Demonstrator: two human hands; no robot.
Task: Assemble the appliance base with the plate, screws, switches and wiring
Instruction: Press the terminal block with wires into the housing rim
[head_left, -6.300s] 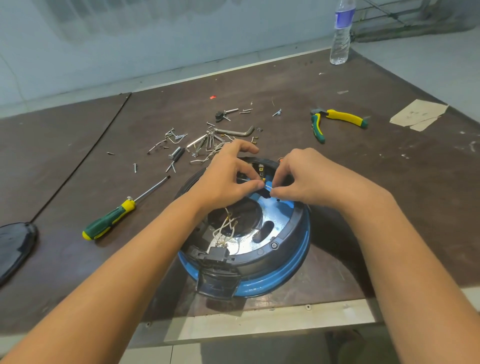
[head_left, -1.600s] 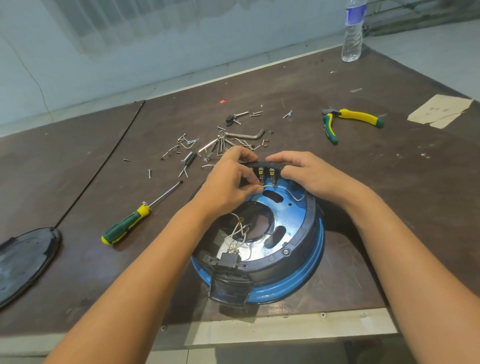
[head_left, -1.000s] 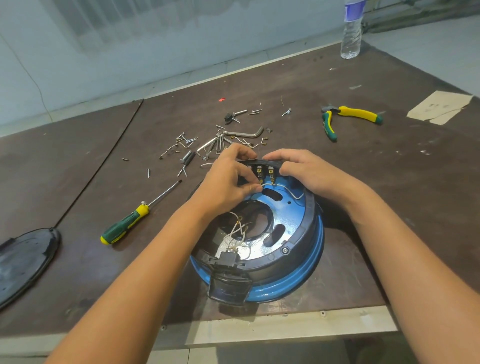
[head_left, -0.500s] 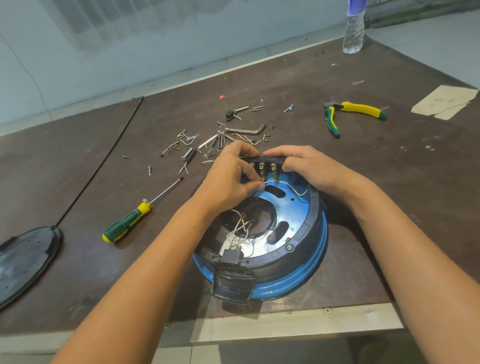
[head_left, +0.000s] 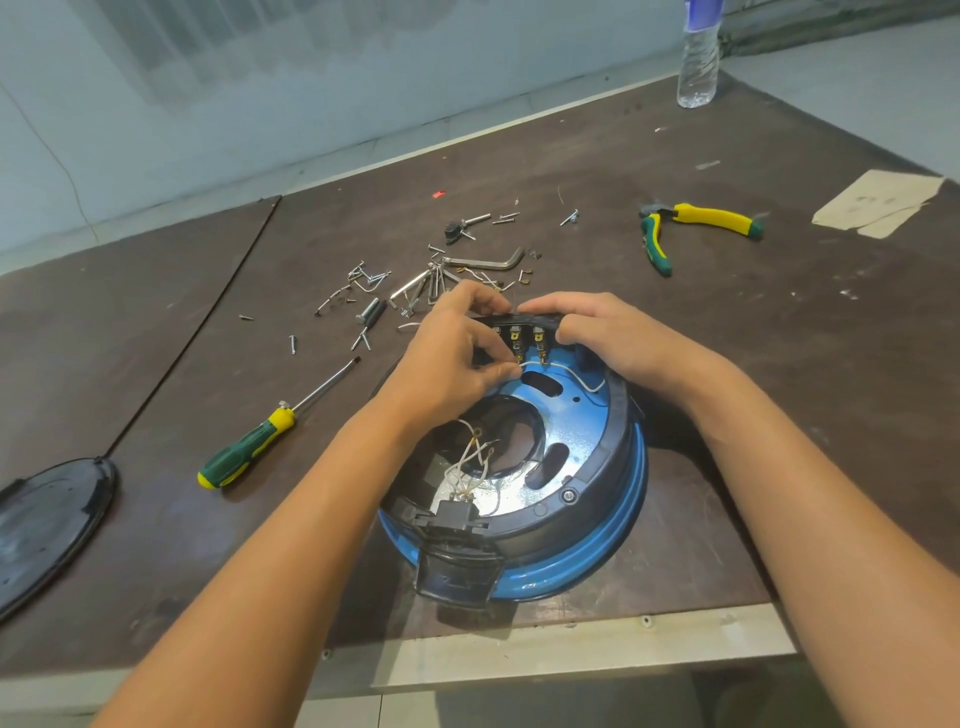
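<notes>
Your left hand (head_left: 447, 358) is now pinching a white wire (head_left: 566, 373) end at the switch block (head_left: 524, 332)'s terminals, having shifted from gripping the block. Your right hand (head_left: 608, 338) is still clamping that block on the far rim of the blue base (head_left: 587, 551). Wiring is beginning; switches look seated.

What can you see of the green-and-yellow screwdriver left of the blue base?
The green-and-yellow-handled screwdriver lies flat on the dark brown tabletop, apart from both hands and the round blue appliance base. Handle mostly green with yellow ends, looks like plastic or rubber. Thin bare metal shaft angles up and right, tip toward the scattered screws. Nothing touches it.
</notes>
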